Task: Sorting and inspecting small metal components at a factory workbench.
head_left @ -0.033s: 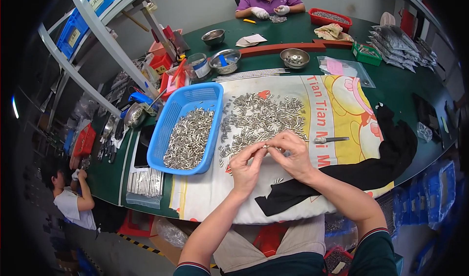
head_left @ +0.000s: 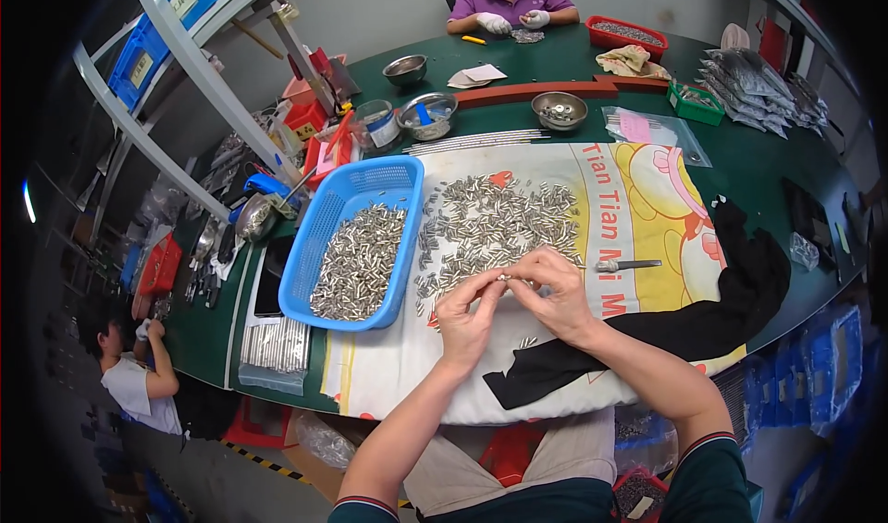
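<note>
Both your hands at work above the cloth [head_left: 379, 375], near the middle of the front edge of the surface [head_left: 199, 347]. Your left hand [head_left: 470, 312] and right hand [head_left: 548, 294] meet fingertip to fingertip, each pinched narrow, on a small metal part [head_left: 502, 278]. The part sits just above the front margin of the pile [head_left: 504, 213] of similar short pieces. The basket [head_left: 306, 246], blue and part filled with the same kind, stands to your left, overlapping the left edge of the cloth.

The step in hand appears to be close fingertip work on one part; the next move seems to call for a light, steady pinch, with one hand keeping its hold should the other open.

Your fingers cover most of the part, so its shape and whether it is one piece or two cannot fairly be told at this scale. Your hands hide the pile's front margin; the black fabric [head_left: 666, 333] covers the cloth's right front corner in part. The person [head_left: 509, 0] at the far edge is cut off above.
</note>
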A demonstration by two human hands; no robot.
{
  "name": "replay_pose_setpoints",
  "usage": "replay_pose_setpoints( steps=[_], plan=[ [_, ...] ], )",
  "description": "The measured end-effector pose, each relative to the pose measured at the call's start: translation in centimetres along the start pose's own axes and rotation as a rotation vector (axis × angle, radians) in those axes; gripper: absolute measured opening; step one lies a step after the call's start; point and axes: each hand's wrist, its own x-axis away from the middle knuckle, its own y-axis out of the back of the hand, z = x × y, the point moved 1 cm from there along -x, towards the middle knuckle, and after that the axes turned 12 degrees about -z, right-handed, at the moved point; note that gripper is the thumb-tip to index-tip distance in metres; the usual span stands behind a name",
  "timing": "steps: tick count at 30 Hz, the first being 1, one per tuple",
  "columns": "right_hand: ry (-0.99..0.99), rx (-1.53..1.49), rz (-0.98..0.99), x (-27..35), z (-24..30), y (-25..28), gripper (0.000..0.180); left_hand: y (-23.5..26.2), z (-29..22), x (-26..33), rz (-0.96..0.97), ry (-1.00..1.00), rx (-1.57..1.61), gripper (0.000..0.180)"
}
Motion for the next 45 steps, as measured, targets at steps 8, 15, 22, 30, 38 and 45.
replay_pose_setpoints(
  steps=[8,15,22,30,38,45],
  plan=[
    [0.028,-0.014,0.047,0.0,0.1,0.2,0.019,0.3,-0.2,0.1,-0.002,0.034,0.056,0.03],
    [0.054,0.014,0.04,0.0,0.2,0.2,0.017,0.6,0.2,0.2,0.033,-0.012,-0.006,0.026],
    [-0.199,0.058,0.11,0.0,0.2,0.3,0.011,0.2,0.0,0.1,0.065,0.242,0.131,0.019],
    [-0.654,0.031,0.357,-0.7,-0.5,0.8,0.019,0.6,0.2,-0.4,0.132,0.746,0.227,0.021],
    [-0.844,-0.051,0.436,-1.1,-0.5,1.2,0.02,0.9,0.3,-0.5,0.217,0.733,0.182,0.021],
    [-0.881,-0.079,0.417,-1.1,-0.4,1.3,0.018,1.1,-0.2,-0.6,0.248,0.836,0.244,0.024]
  ],
)
